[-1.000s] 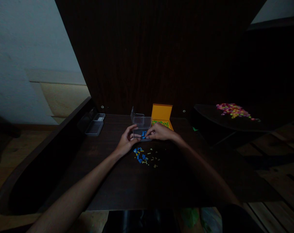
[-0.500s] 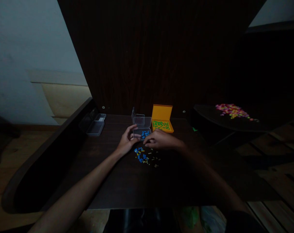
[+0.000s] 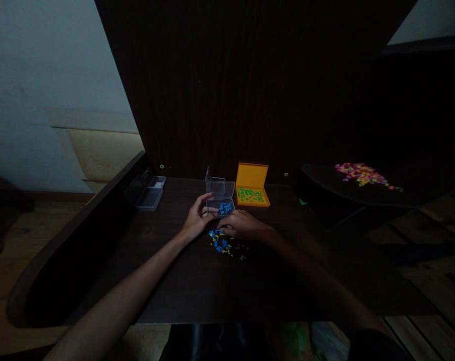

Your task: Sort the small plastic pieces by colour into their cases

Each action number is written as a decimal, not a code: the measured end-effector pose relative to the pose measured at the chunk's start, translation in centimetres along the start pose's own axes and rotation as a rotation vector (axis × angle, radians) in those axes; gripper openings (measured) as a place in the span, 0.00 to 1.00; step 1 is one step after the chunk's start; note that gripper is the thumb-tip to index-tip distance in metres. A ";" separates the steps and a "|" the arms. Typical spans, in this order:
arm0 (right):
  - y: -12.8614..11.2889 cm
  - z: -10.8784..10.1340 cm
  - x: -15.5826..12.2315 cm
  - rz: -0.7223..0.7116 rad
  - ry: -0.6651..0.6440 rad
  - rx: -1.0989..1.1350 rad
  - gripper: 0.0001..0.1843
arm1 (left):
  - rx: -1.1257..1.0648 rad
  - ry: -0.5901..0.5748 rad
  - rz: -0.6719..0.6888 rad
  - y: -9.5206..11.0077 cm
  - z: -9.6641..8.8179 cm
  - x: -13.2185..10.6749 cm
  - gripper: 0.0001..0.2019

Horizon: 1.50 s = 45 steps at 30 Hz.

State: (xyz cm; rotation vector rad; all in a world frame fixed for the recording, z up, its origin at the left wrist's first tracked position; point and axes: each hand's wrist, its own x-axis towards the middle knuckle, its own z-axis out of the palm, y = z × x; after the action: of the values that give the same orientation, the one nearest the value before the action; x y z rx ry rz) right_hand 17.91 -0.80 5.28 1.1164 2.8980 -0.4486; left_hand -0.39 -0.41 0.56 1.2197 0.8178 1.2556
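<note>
My left hand [image 3: 197, 216] is closed on the left wall of a clear plastic box [image 3: 209, 204], thumb at its front edge and fingers behind. Small blue bricks [image 3: 224, 208] lie inside this box, whose transparent lid [image 3: 227, 188] stands open at the back. Just in front of the box, my right hand [image 3: 240, 224] reaches down with its fingertips pinched together at the edge of a loose pile. Blue, yellow and pale pieces [image 3: 220, 245] make up that pile on the dark wooden table [image 3: 189, 291]. Whatever is between the right fingertips is too small to make out.
An open orange box [image 3: 253, 175] with green pieces [image 3: 250, 194] stands right of the clear box. Another clear case [image 3: 150, 198] is by the left side panel. A heap of pink and yellow pieces [image 3: 362, 173] lies on a raised dark surface at right.
My right hand has moved from the clear box's front right corner down and slightly left to the loose pile. My left hand keeps its hold on the box.
</note>
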 end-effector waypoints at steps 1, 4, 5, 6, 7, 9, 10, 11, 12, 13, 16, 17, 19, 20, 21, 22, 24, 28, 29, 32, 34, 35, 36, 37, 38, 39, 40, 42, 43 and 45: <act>0.0 0.0 0.0 -0.001 -0.003 0.002 0.13 | -0.003 0.004 0.000 0.0 0.0 0.0 0.31; 0.0 0.0 0.1 -0.011 -0.014 0.004 0.11 | -0.004 0.018 0.001 -0.1 -0.1 0.1 0.31; 0.0 0.0 0.1 -0.010 -0.016 0.000 0.11 | -0.002 0.022 0.002 -0.1 -0.1 0.1 0.31; 0.0 -0.1 0.0 -0.007 -0.017 -0.004 0.11 | 0.000 0.025 0.004 -0.1 -0.1 0.1 0.31; 0.0 -0.1 0.0 -0.002 -0.018 -0.007 0.11 | 0.001 0.026 0.006 -0.1 -0.1 0.1 0.31; 0.0 -0.2 0.0 0.012 -0.016 -0.009 0.11 | 0.003 0.026 0.008 0.0 -0.1 0.1 0.31; -0.1 -0.3 0.0 0.014 -0.019 -0.007 0.11 | 0.005 0.026 0.008 0.0 -0.1 0.1 0.31; -0.1 -0.4 -0.1 0.015 -0.021 -0.006 0.11 | 0.007 0.026 0.008 0.1 -0.1 0.0 0.30; -0.2 -0.4 -0.1 0.013 -0.023 -0.007 0.11 | 0.010 0.026 0.008 0.2 -0.1 0.0 0.30; -0.2 -0.4 -0.1 0.013 -0.024 -0.012 0.11 | 0.013 0.026 0.009 0.2 -0.1 0.0 0.30; -0.4 -0.4 -0.1 0.016 -0.030 -0.042 0.11 | 0.019 0.028 0.020 0.3 -0.1 0.0 0.30; -0.5 -0.3 -0.1 0.019 -0.033 -0.057 0.10 | 0.022 0.029 0.023 0.3 -0.1 0.0 0.30; -0.6 -0.2 -0.1 0.024 -0.042 -0.095 0.10 | 0.025 0.030 0.027 0.2 -0.1 0.0 0.30; -0.6 -0.2 -0.1 0.024 -0.046 -0.118 0.10 | 0.025 0.028 0.028 0.1 -0.1 0.1 0.30; -0.7 -0.1 -0.1 0.025 -0.052 -0.142 0.11 | 0.024 0.025 0.029 0.1 -0.1 0.1 0.30; -0.8 0.0 -0.1 0.026 -0.060 -0.166 0.11 | 0.022 0.021 0.031 0.0 -0.1 0.1 0.30; -0.9 0.0 -0.1 0.032 -0.074 -0.206 0.12 | 0.019 0.013 0.033 0.0 -0.1 0.1 0.30; -1.2 0.0 -0.1 0.033 -0.100 -0.242 0.12 | 0.015 0.016 0.027 0.1 -0.1 0.1 0.30; -1.3 0.0 -0.1 0.028 -0.100 -0.246 0.12 | 0.014 0.019 0.024 0.1 0.0 0.1 0.30; -1.5 -0.1 -0.1 0.021 -0.084 -0.259 0.11 | 0.020 0.023 0.016 0.2 0.0 0.1 0.30; -1.6 -0.1 -0.1 0.017 -0.070 -0.266 0.11 | 0.027 0.018 0.017 0.2 -0.1 0.1 0.30; -1.7 0.0 -0.1 0.012 -0.061 -0.273 0.11 | 0.031 0.014 0.020 0.1 -0.1 0.1 0.30; -1.7 0.2 -0.1 0.002 -0.051 -0.280 0.11 | 0.035 0.013 0.024 0.1 -0.1 0.2 0.30; -1.7 0.3 -0.1 -0.012 -0.040 -0.286 0.11 | 0.039 0.013 0.028 0.0 -0.2 0.2 0.30; -1.7 0.6 0.0 -0.027 -0.026 -0.290 0.11 | 0.043 0.013 0.032 0.0 -0.2 0.2 0.30; -1.7 0.8 0.0 -0.039 -0.009 -0.294 0.11 | 0.046 0.013 0.034 -0.1 -0.2 0.2 0.30; -1.6 1.1 0.0 -0.047 0.008 -0.298 0.11 | 0.048 0.013 0.036 -0.1 -0.2 0.1 0.30; -1.6 1.4 0.0 -0.050 0.039 -0.309 0.12 | 0.046 0.011 0.037 0.0 -0.2 0.1 0.30; -1.6 1.3 0.0 -0.048 0.047 -0.312 0.12 | 0.043 0.011 0.038 0.0 -0.2 0.1 0.30; -1.5 0.6 -0.2 -0.041 0.041 -0.294 0.12 | 0.034 0.014 0.036 0.0 -0.2 0.1 0.30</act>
State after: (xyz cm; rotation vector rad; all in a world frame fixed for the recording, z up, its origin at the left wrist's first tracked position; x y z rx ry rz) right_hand 16.99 -2.20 5.09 1.0334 2.8982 0.0037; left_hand -0.56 -0.28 0.57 1.2593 0.8339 1.2854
